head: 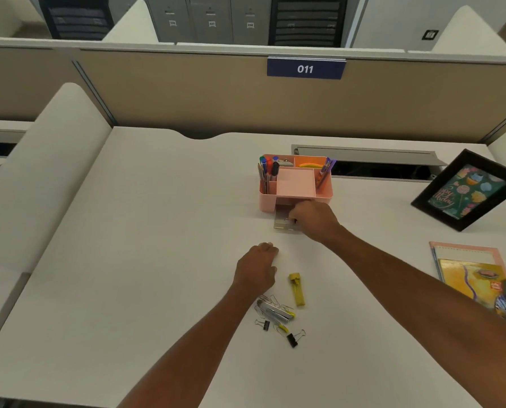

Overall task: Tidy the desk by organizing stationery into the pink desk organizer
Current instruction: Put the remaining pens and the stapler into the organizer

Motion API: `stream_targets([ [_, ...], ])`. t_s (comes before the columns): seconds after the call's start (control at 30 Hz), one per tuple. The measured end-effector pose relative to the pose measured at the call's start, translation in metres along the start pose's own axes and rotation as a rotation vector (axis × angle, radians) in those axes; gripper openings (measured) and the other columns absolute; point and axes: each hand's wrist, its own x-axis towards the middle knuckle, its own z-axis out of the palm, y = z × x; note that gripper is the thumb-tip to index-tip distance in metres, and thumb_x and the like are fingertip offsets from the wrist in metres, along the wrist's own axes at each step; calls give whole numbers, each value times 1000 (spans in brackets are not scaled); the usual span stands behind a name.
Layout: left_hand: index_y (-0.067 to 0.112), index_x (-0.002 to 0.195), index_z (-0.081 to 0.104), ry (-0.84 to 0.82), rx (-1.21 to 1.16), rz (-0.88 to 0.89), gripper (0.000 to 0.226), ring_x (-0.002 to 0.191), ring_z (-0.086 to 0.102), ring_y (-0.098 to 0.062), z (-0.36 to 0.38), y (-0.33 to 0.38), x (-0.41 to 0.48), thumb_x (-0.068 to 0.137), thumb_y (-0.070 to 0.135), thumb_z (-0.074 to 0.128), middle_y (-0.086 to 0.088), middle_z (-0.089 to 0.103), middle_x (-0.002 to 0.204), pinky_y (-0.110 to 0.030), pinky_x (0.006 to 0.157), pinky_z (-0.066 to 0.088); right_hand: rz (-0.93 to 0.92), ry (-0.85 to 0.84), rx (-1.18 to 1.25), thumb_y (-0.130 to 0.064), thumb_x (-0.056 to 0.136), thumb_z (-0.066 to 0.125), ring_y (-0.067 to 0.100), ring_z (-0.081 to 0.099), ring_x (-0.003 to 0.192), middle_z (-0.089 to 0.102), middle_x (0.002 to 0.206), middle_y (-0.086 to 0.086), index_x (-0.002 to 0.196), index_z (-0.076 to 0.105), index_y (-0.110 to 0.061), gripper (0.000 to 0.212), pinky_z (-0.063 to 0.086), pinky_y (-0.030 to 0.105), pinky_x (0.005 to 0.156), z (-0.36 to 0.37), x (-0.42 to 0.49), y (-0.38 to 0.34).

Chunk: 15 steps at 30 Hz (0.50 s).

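- Pink desk organizer (296, 184): a smooth plastic box with rounded corners, standing on the far right-centre of the worktop (128, 260), its long axis running left to right.
- Compartments: markers (271, 167) with green, blue and red caps stand upright at the left; yellow sheets (309, 165) lie in the rear right cell; purple pens (325, 169) lean in the right slot; the wide centre tray is bare pink.
- Drawer (284, 222): a small translucent drawer, pulled out of the organizer's front face toward the viewer.
- Right hand (313, 216): curled over the drawer's right side, knuckles up; the fingers are hidden, so whether they pinch anything cannot be told.
- Left hand (257, 266): rests on the worktop, fingers curled under; any contents are not visible.
- Yellow lead case (297, 290): a slim translucent plastic tube, long axis roughly near to far, just right of the left wrist.
- Loose stationery: wire paper clips (271, 303) beside a silvery bar with a yellow tip (278, 313), and black binder clips (292, 339) nearer the viewer.
- Surface and room: a matte off-white worktop with a grey cable tray (363, 153) along the back; a beige cubicle partition bears a blue plate (304, 69) reading 011.
- Right edge: a black picture frame (466, 189) leans upright; notebooks (478, 278) lie flat.
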Motion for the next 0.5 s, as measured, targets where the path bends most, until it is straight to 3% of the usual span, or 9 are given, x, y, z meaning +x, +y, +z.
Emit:
stream_targets([
  [0.23, 20, 148, 50, -8, 6, 8, 50, 143, 43, -22, -1, 1, 0, 99, 23, 59, 3, 42, 162, -40, 111, 46, 9, -2, -14, -21, 95, 73, 17, 67, 86, 74, 101, 0, 110, 79, -20, 17, 56, 23, 86, -5, -6, 2],
  [0.33, 20, 148, 50, -7, -1, 10, 51, 144, 43, -22, 0, 0, 0, 98, 22, 59, 2, 43, 162, -39, 111, 46, -10, 91, -26, -13, 94, 72, 21, 69, 88, 75, 107, 4, 114, 77, -19, 21, 60, 30, 82, -10, -25, -2],
  [0.5, 20, 151, 51, 11, -49, 6, 53, 147, 42, -20, 3, -4, 0, 99, 23, 60, 3, 42, 163, -37, 117, 40, 116, 313, 339, -23, 96, 70, 18, 66, 87, 72, 104, -3, 108, 76, -21, 14, 52, 31, 78, 4, -103, -16],
])
